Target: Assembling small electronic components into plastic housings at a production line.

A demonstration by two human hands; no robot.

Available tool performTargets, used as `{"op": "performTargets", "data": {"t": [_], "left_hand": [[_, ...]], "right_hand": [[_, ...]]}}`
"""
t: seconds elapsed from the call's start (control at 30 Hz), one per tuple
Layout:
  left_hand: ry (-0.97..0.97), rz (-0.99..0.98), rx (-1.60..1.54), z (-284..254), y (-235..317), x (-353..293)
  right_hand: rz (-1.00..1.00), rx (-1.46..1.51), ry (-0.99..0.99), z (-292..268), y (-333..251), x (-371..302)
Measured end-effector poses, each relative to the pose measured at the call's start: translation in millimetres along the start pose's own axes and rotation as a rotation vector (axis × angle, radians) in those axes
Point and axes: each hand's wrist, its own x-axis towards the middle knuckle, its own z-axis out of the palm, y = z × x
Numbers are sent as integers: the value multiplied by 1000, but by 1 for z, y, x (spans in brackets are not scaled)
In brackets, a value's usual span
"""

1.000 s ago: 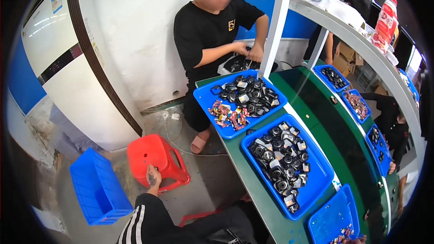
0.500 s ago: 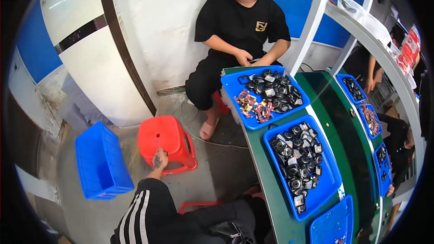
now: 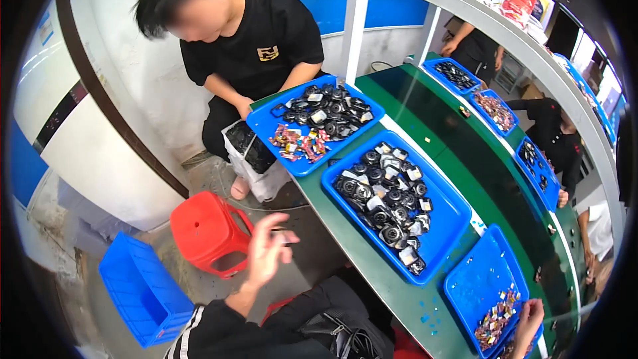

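Observation:
My left hand [image 3: 267, 250] is raised beside the table edge, near the red stool. Its fingers are stretched and apart; a small dark patch between them is unclear. My right hand [image 3: 530, 321] is at the right rim of the nearest blue tray [image 3: 468, 278], which holds small reddish, yellow and white parts [image 3: 497, 319]. Its fingers curl together, and what they hold, if anything, is hidden. Farther along, a blue tray [image 3: 442, 236] carries a heap of black camera-like housings [image 3: 389, 196] with round lenses. Another blue tray [image 3: 304, 165] holds similar housings and small reddish parts.
A seated co-worker [image 3: 266, 33] has a white bag [image 3: 264, 183] with dark contents at the table's far end. The red stool [image 3: 203, 229] and a blue bin [image 3: 143, 292] stand on the floor at left. More trays line the green table's far side under a metal frame [image 3: 357, 20].
The view has swung right and down. My left hand has lifted away from the red stool, and my right hand has come into view. The co-worker now leans over a white bag.

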Motion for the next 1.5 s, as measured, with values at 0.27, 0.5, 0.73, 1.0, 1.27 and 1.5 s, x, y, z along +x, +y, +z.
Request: {"op": "performTargets", "data": {"t": [0.27,0.5,0.73,1.0,1.27,1.5], "left_hand": [[-893,386,57,201,8,2],[-1058,425,127,310,20,-27],[-1132,454,-53,377,-14,-48],[-1140,389,-113,403,-43,-45],[-1252,280,-231,389,-24,-41],[-1318,339,64,351,-15,9]], "right_hand": [[113,139,28,-26,-102,-39],[108,179,-68,-19,-157,-40],[73,292,-100,-3,-142,-40],[95,263,-186,6,-143,-34],[264,811,-249,21,-114,-35],[463,1125,-425,51,-146,-6]]}}
